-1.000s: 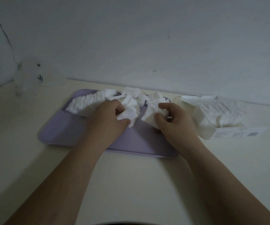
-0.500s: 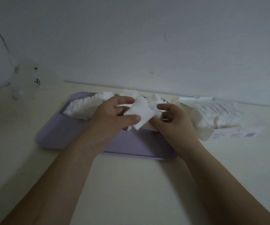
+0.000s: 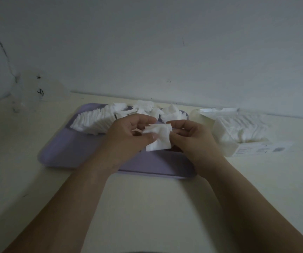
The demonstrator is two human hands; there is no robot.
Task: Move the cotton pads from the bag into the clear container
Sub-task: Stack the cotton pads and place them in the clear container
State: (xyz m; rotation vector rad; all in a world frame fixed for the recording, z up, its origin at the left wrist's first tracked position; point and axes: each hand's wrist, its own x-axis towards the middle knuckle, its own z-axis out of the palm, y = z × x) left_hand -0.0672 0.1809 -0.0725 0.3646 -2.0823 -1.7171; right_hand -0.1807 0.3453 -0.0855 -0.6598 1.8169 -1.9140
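Note:
Both hands hold a small stack of square white cotton pads [image 3: 160,136] just above the purple tray [image 3: 70,150]. My left hand [image 3: 128,136] pinches the stack's left side with thumb and fingers. My right hand [image 3: 190,137] grips its right edge. Behind the hands, a leaning row of pads [image 3: 94,121] and a loose heap of pads [image 3: 147,108] lie on the tray's far side. The bag [image 3: 238,130], open and still holding pads, lies to the right of the tray. A clear container [image 3: 28,90] stands at the far left against the wall.
The cream tabletop [image 3: 147,207] stretches in front of the tray. A pale wall rises right behind the tray and the bag. A white label flap [image 3: 263,149] of the bag lies flat on the table at the right.
Both hands came together over the tray's middle. The pads each hand picked up are now gathered into one stack held between them, slightly nearer to me.

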